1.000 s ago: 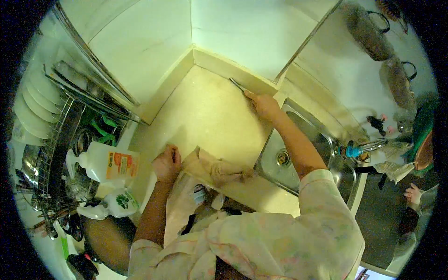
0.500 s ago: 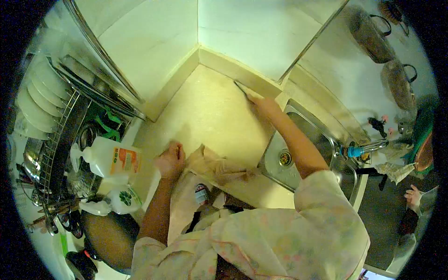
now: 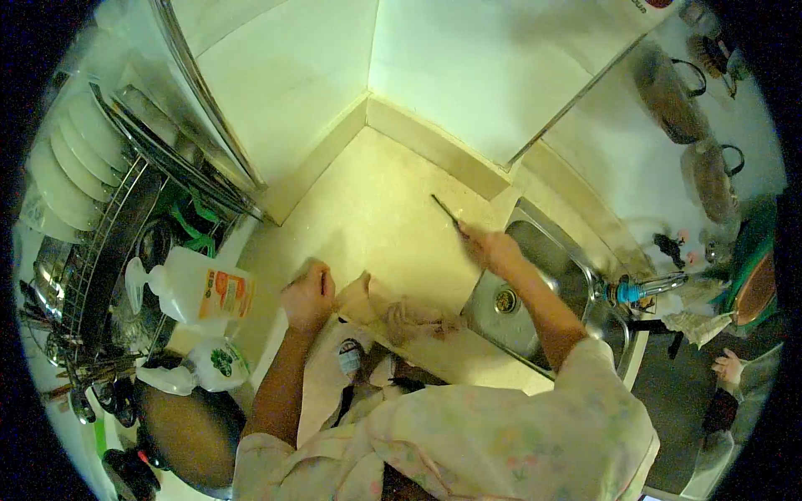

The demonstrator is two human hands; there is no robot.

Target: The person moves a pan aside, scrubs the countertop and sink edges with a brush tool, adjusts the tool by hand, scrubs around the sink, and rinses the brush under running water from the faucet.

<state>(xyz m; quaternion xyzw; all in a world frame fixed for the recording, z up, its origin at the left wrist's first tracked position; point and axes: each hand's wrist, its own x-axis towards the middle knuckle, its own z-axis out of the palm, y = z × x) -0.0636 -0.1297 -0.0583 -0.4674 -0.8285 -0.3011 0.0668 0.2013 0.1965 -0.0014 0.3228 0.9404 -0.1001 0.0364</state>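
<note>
My right hand (image 3: 491, 249) is closed round a thin dark tool (image 3: 445, 210). The tool points up and left over the pale yellow counter (image 3: 376, 200), and its exact kind is too small to make out. Low on the left of the same counter, my left hand (image 3: 309, 296) is curled in a fist with nothing visible in it. A crumpled tan cloth (image 3: 405, 317) lies along the front edge between both hands.
A steel sink (image 3: 535, 292) with a tap (image 3: 639, 288) is on the right. To the left stand a white bottle (image 3: 205, 284), a spray bottle (image 3: 217, 365), a dish rack (image 3: 104, 242) and a pan (image 3: 196, 434). Another person's hand (image 3: 728, 367) shows at far right.
My right hand has drawn back from the rear wall edge toward me, bringing the thin dark tool with it. My left hand stays a fist in nearly the same place. The view has shifted slightly.
</note>
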